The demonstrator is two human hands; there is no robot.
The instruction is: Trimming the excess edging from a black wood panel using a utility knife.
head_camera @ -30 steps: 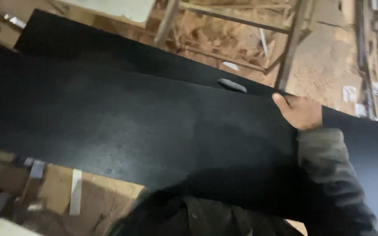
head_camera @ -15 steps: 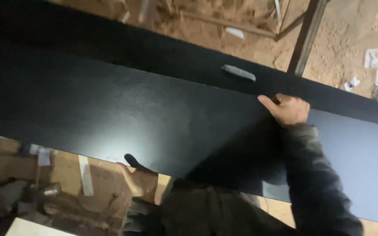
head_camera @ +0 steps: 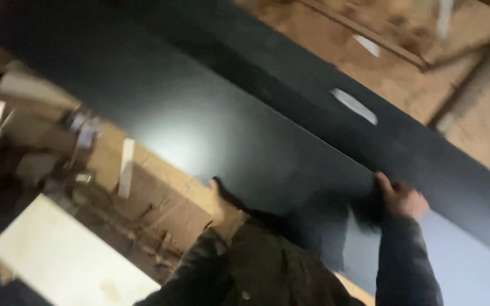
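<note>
A long black board (head_camera: 199, 124) runs slantwise across the head view, from upper left to lower right. My left hand (head_camera: 226, 207) grips its near edge from below, thumb on top. My right hand (head_camera: 399, 196) is closed on the board's far edge, fingers curled over it. Both arms wear dark sleeves. A second black board (head_camera: 426, 153) lies just behind the first, with a pale scrap (head_camera: 354, 106) lying on it. The whole picture is blurred by motion.
Sawdust-covered floor (head_camera: 404, 62) with wooden rails lies beyond the boards at the upper right. A pale board (head_camera: 63, 260) sits at the lower left. Brown boards and small scraps (head_camera: 126, 167) lie under the near edge.
The view has swung left and tilted, so the board now slants. My left hand has come up onto the near edge. My right hand stays on the far edge.
</note>
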